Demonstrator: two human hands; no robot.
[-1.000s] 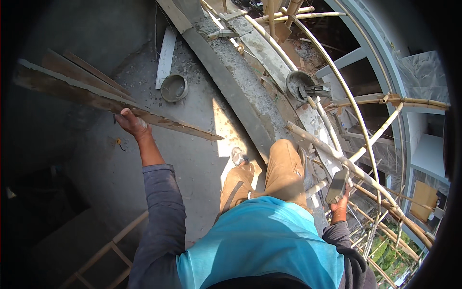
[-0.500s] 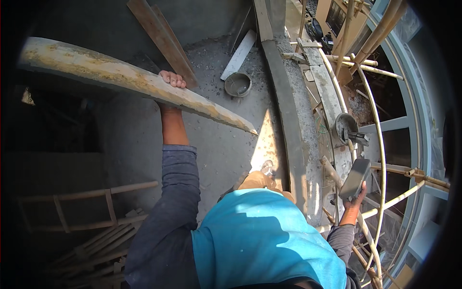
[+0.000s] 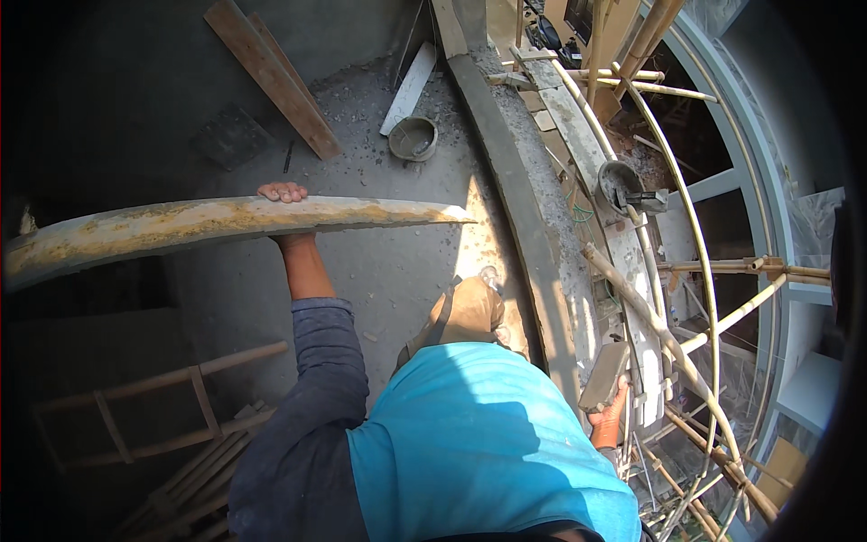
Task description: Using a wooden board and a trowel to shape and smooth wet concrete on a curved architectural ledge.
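Observation:
My left hand (image 3: 283,191) is closed around a long wooden plank (image 3: 361,211). Its fingers curl over the far edge, and the wrist shows below the near edge. Yellowish, mortar-like stains cover the plank, which spans from the dark left side to a narrow tip near a sunlit strip of floor. Low on my right side, my right hand (image 3: 610,417) grips a grey rectangular block (image 3: 605,376) by its near end. That block is beside the scaffold plank; its underside is hidden.
A low concrete ledge (image 3: 515,199) runs along my right, with bamboo scaffolding (image 3: 713,298) beyond it. A round tub (image 3: 413,139) sits on the floor ahead; another tub (image 3: 618,185) rests on a scaffold board. Wooden boards (image 3: 275,81) lean far left; a bamboo ladder (image 3: 194,397) lies near left.
The plank's left end has swung nearer to me, so it lies more level across the view. My right hand has come down and inward toward my body with the block.

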